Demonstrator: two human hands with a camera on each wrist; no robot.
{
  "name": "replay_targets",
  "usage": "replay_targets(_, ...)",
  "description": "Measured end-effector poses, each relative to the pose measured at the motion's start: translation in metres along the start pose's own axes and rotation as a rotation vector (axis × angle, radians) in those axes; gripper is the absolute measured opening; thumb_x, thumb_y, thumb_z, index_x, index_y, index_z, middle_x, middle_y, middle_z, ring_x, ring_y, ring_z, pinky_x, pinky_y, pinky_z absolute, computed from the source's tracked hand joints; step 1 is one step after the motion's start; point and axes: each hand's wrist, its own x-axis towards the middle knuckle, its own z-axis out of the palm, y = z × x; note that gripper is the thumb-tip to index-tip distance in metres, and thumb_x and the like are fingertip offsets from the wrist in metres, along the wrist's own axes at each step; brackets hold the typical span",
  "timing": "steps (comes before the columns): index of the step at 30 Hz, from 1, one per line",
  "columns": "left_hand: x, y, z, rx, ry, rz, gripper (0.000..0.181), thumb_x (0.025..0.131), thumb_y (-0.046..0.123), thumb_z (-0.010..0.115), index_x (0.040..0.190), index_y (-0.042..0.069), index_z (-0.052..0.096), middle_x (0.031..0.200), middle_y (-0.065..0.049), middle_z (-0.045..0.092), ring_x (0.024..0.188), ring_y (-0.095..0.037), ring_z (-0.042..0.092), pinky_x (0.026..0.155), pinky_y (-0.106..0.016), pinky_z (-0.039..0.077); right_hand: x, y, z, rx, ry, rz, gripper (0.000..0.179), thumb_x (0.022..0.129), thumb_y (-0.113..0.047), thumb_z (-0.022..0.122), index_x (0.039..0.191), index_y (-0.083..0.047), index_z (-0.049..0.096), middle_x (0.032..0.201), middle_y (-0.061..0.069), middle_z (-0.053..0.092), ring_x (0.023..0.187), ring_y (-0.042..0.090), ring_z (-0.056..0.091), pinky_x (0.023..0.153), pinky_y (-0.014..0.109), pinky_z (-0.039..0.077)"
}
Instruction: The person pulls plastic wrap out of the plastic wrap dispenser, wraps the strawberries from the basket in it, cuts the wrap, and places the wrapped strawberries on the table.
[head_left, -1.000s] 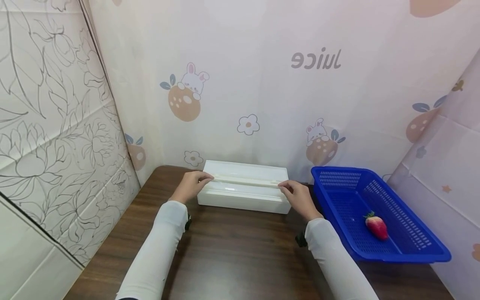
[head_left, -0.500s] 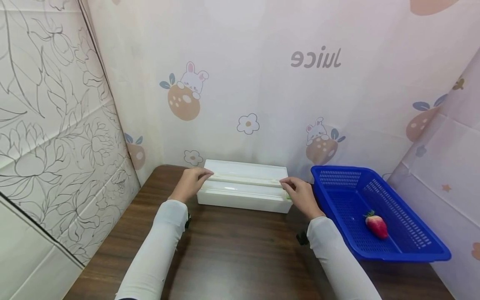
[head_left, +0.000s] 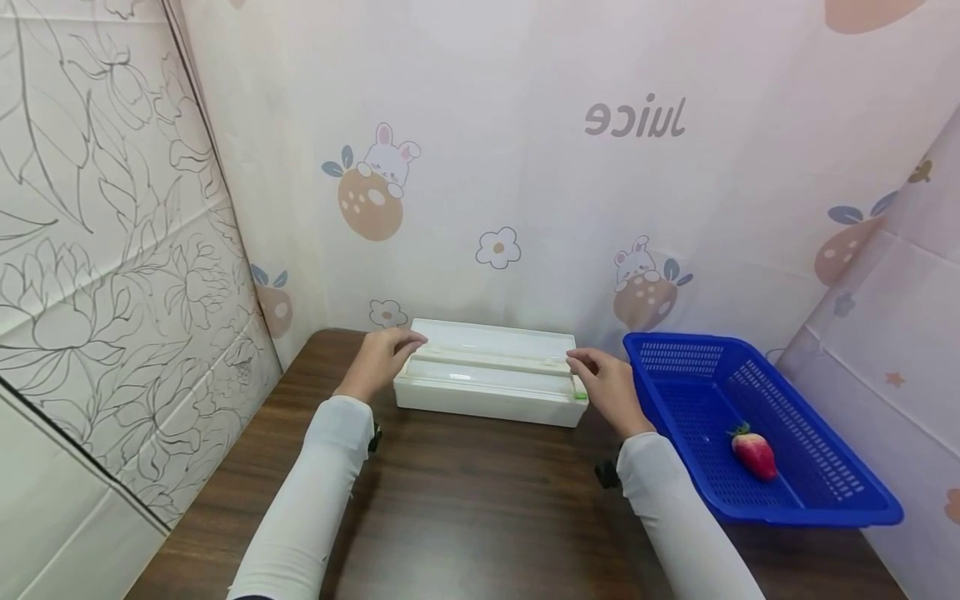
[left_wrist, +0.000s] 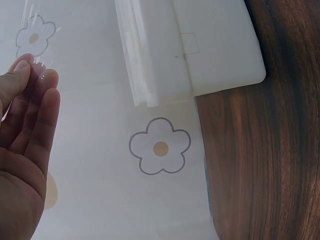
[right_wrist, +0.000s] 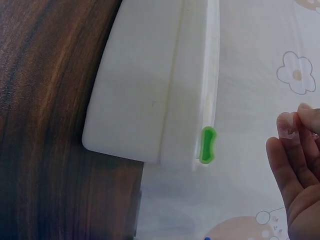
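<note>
A long white cling film dispenser (head_left: 487,407) stands on the table against the back wall, with a green cutter slider (right_wrist: 208,145) at its right end. My left hand (head_left: 378,362) pinches clear cling film (left_wrist: 41,75) between thumb and fingers, above the dispenser's left end. At the other end, my right hand (head_left: 611,390) pinches the film too, and a bit of it shines over a fingertip in the right wrist view. Both hands are raised off the box. Being transparent, the film between them is hard to make out.
To the right is a blue plastic basket (head_left: 693,417) with a red strawberry (head_left: 753,454) in it. The dark wood table (head_left: 480,508) reaches toward me. Printed sheets (head_left: 495,167) hang close behind and on both sides.
Both hands have lifted slightly away from the dispenser, the right one also shifting a little to the right. The green slider now shows beside the right hand. The basket and strawberry stay put.
</note>
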Motion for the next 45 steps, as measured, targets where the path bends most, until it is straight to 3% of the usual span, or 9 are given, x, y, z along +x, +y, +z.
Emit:
replay_targets(8,0.0,0.007,-0.004,0.004,0.028,-0.006,0.017,0.092,0.02,0.059,0.104,0.018,0.071,0.105,-0.001,0.07,0.098,-0.01,0.059,0.086,-0.036,0.053,0.002,-0.004,-0.004,-0.02,0.056,-0.023,0.019,0.09,-0.032,0.061,0.095,-0.016,0.07,0.078,0.001,0.069,0.069,0.01,0.059,0.06,0.037,0.051)
replay_targets(18,0.0,0.012,-0.01,0.001,0.081,0.01,0.018,0.092,0.019,0.059,0.106,0.018,0.07,0.11,-0.004,0.068,0.104,-0.014,0.058,0.092,-0.038,0.051,0.004,-0.01,-0.01,0.048,0.072,-0.022,0.015,0.089,-0.032,0.063,0.093,-0.018,0.069,0.079,-0.002,0.068,0.068,0.006,0.057,0.057,0.032,0.05)
replay_targets(29,-0.003,0.021,-0.022,0.019,0.091,0.017,0.019,0.09,0.02,0.061,0.106,0.017,0.071,0.104,-0.003,0.07,0.096,-0.013,0.06,0.085,-0.038,0.054,0.002,-0.019,-0.016,0.061,0.112,-0.037,0.014,0.089,-0.03,0.063,0.095,-0.018,0.068,0.082,-0.001,0.067,0.07,0.006,0.056,0.058,0.029,0.049)
replay_targets(36,-0.005,0.025,-0.027,0.033,0.129,0.046,0.019,0.09,0.021,0.062,0.106,0.017,0.072,0.101,-0.002,0.071,0.089,-0.011,0.061,0.08,-0.037,0.055,0.002,-0.022,-0.019,0.062,0.133,-0.046,0.015,0.089,-0.031,0.063,0.095,-0.018,0.068,0.082,-0.003,0.066,0.068,0.007,0.053,0.054,0.024,0.046)
replay_targets(45,-0.006,0.027,-0.03,0.032,0.169,0.076,0.018,0.089,0.021,0.063,0.105,0.016,0.072,0.1,-0.003,0.072,0.092,-0.012,0.061,0.083,-0.04,0.054,0.002,-0.029,-0.024,0.056,0.151,-0.043,0.014,0.088,-0.031,0.064,0.094,-0.019,0.068,0.079,-0.003,0.064,0.066,0.009,0.052,0.051,0.023,0.042)
